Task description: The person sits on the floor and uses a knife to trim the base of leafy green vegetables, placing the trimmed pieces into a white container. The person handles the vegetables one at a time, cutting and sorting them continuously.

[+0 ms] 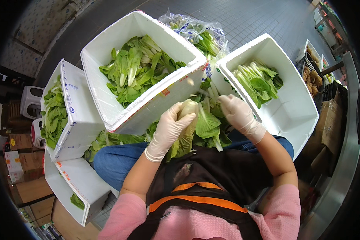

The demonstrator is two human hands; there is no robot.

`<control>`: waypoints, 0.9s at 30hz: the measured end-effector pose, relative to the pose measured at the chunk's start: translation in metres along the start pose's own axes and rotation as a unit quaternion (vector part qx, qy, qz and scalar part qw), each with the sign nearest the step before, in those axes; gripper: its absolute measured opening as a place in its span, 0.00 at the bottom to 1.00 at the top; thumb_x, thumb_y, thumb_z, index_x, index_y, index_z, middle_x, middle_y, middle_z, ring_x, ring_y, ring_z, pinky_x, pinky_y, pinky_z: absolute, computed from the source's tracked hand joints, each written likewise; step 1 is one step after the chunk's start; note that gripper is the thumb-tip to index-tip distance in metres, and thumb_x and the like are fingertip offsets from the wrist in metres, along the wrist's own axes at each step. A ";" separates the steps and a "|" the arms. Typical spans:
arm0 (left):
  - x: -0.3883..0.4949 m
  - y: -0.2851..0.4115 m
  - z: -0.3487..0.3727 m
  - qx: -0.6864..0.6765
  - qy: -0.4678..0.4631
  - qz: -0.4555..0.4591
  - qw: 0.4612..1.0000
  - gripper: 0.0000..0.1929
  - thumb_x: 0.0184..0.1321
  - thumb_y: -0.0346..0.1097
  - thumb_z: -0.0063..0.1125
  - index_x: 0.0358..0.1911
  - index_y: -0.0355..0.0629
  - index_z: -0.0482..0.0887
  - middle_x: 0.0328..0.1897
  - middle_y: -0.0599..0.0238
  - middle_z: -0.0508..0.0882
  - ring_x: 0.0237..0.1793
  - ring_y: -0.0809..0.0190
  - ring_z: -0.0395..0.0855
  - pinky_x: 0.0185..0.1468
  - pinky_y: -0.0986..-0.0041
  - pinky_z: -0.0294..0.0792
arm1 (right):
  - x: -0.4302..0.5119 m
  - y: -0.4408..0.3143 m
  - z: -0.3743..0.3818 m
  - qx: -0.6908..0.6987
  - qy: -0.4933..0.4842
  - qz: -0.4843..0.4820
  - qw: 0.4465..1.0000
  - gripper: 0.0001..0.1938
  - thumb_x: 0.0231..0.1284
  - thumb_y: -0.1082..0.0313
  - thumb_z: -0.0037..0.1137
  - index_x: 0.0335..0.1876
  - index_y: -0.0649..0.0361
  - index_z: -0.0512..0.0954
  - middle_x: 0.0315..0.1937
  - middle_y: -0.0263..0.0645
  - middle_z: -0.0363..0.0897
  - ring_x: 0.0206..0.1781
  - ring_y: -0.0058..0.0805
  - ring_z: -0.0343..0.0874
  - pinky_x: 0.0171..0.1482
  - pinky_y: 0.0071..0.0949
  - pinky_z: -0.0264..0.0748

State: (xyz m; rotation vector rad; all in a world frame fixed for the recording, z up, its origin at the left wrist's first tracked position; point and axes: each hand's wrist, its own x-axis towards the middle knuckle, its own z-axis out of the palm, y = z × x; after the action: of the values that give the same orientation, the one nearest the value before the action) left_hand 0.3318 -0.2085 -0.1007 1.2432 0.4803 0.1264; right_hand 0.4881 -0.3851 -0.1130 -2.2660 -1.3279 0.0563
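A pale rubber glove covers each hand. My left hand grips a head of leafy greens over the lap, its pale root end up and its leaves hanging down. My right hand is raised beside it, fingers curled; whether anything is between them cannot be told. A small blurred pale piece is in the air above the held head. Loose green leaves lie between the knees. The white foam box at the upper left and the foam box at the right both hold leafy greens.
Another foam box of greens stands at the left, above a lower foam box with a few leaves. A clear plastic bag of greens lies beyond. Cartons and plastic stools are at far left; potato-like produce sits at far right.
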 end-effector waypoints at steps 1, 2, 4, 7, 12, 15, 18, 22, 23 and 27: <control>0.001 0.002 -0.001 -0.001 0.003 0.007 1.000 0.26 0.54 0.29 0.65 0.57 0.36 0.72 0.49 0.67 0.80 0.46 0.70 0.77 0.53 0.78 0.70 | -0.005 0.012 0.005 0.026 0.016 0.034 0.999 0.06 0.62 0.70 0.47 0.41 0.59 0.75 0.29 0.48 0.77 0.34 0.46 0.78 0.36 0.37 0.75; 0.004 0.006 -0.001 -0.003 0.006 0.013 1.000 0.29 0.53 0.29 0.66 0.59 0.36 0.69 0.49 0.67 0.79 0.46 0.70 0.77 0.53 0.78 0.70 | -0.007 0.019 0.011 0.093 0.031 0.074 0.992 0.12 0.61 0.66 0.54 0.46 0.62 0.76 0.32 0.47 0.79 0.35 0.40 0.80 0.39 0.32 0.76; 0.010 0.001 0.001 -0.022 0.021 0.020 0.999 0.35 0.49 0.28 0.71 0.61 0.37 0.66 0.49 0.67 0.78 0.47 0.70 0.77 0.52 0.78 0.71 | 0.005 -0.010 0.003 0.306 -0.014 0.202 0.930 0.16 0.57 0.64 0.59 0.48 0.64 0.75 0.33 0.43 0.80 0.35 0.32 0.79 0.41 0.27 0.75; 0.015 -0.007 0.013 -0.042 -0.031 -0.014 0.999 0.34 0.46 0.28 0.73 0.58 0.37 0.68 0.49 0.66 0.79 0.47 0.69 0.76 0.52 0.77 0.71 | 0.016 -0.045 0.004 0.416 -0.031 0.199 0.887 0.22 0.49 0.60 0.68 0.45 0.67 0.76 0.34 0.36 0.79 0.35 0.18 0.75 0.42 0.20 0.74; 0.019 -0.007 0.012 -0.063 -0.076 -0.047 0.994 0.33 0.41 0.22 0.72 0.54 0.39 0.72 0.48 0.70 0.80 0.46 0.69 0.78 0.52 0.76 0.71 | 0.021 -0.037 0.001 0.491 -0.148 0.274 0.814 0.16 0.51 0.62 0.66 0.41 0.64 0.79 0.27 0.30 0.78 0.26 0.15 0.73 0.30 0.16 0.71; 0.024 -0.009 -0.001 -0.085 -0.092 -0.081 0.989 0.28 0.43 0.20 0.69 0.53 0.39 0.75 0.47 0.69 0.81 0.46 0.69 0.78 0.53 0.76 0.71 | 0.020 -0.026 -0.007 0.543 -0.166 0.298 0.768 0.15 0.54 0.65 0.63 0.44 0.64 0.79 0.26 0.29 0.77 0.20 0.13 0.71 0.24 0.15 0.67; 0.027 -0.015 -0.005 -0.138 -0.091 -0.078 0.983 0.19 0.54 0.24 0.61 0.51 0.37 0.76 0.46 0.68 0.82 0.46 0.68 0.79 0.53 0.76 0.71 | 0.025 -0.021 -0.007 0.496 -0.150 0.293 0.804 0.16 0.54 0.65 0.63 0.47 0.65 0.79 0.27 0.30 0.78 0.22 0.14 0.72 0.25 0.15 0.68; 0.037 -0.024 -0.013 -0.262 -0.115 -0.101 0.953 0.15 0.61 0.27 0.54 0.52 0.35 0.75 0.47 0.64 0.82 0.45 0.66 0.81 0.52 0.74 0.73 | 0.027 -0.018 0.001 0.414 -0.033 0.296 0.860 0.22 0.53 0.65 0.66 0.52 0.67 0.76 0.34 0.33 0.78 0.28 0.16 0.72 0.28 0.18 0.70; 0.038 -0.024 -0.014 -0.283 -0.119 -0.108 0.946 0.15 0.61 0.27 0.53 0.52 0.35 0.75 0.47 0.63 0.82 0.45 0.66 0.81 0.52 0.74 0.73 | 0.029 -0.019 0.001 0.432 -0.061 0.290 0.852 0.21 0.53 0.65 0.66 0.52 0.66 0.76 0.33 0.32 0.78 0.26 0.15 0.71 0.27 0.17 0.69; 0.040 -0.026 -0.003 -0.218 -0.121 -0.089 0.964 0.15 0.62 0.27 0.52 0.53 0.34 0.75 0.48 0.62 0.81 0.46 0.66 0.80 0.53 0.74 0.72 | 0.032 -0.023 0.002 0.482 -0.158 0.295 0.810 0.16 0.54 0.66 0.64 0.46 0.66 0.78 0.27 0.29 0.76 0.21 0.13 0.68 0.25 0.14 0.65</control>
State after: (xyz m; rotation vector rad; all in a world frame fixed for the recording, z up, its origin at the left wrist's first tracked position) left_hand 0.3619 -0.2010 -0.1372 0.7661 0.3255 -0.0707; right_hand 0.4862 -0.3489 -0.0977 -1.6593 -0.4308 1.0989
